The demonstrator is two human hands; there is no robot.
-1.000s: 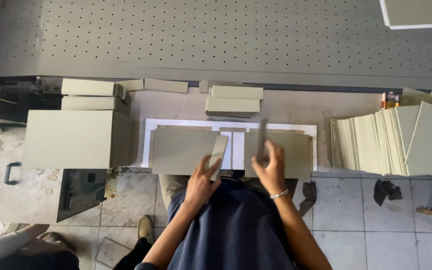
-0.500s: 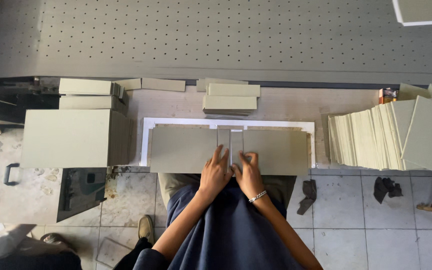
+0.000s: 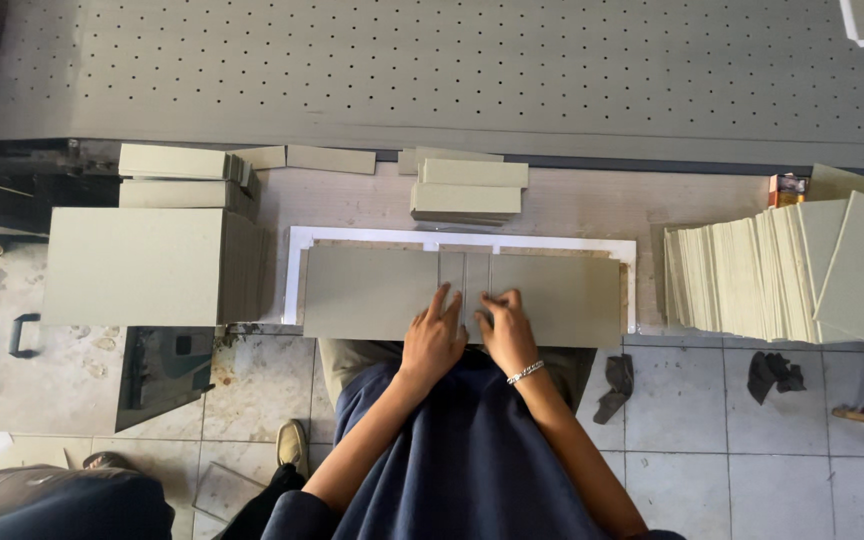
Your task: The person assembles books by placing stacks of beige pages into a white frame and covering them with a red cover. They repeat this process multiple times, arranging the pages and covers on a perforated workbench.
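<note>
A white frame jig [image 3: 294, 280] lies on the workbench in the head view. Inside it sit a wide grey board on the left [image 3: 367, 290], a second wide grey board on the right [image 3: 557, 297], and two narrow grey strips [image 3: 464, 270] side by side in the middle. My left hand [image 3: 432, 338] presses flat on the near end of the left strip, fingers spread. My right hand [image 3: 507, 335], with a bracelet at the wrist, presses flat on the near end of the right strip. Neither hand holds anything.
A tall stack of large grey boards [image 3: 137, 265] stands left of the jig, smaller stacks [image 3: 177, 175] behind it. A pile of narrow strips [image 3: 467, 190] lies behind the jig. Fanned grey boards [image 3: 752, 280] lie at the right. A perforated grey table [image 3: 432, 70] spans the back.
A second ago each hand held a narrow strip upright over the jig. Both strips now lie flat in the middle gap, and my hands have come together to press on them.
</note>
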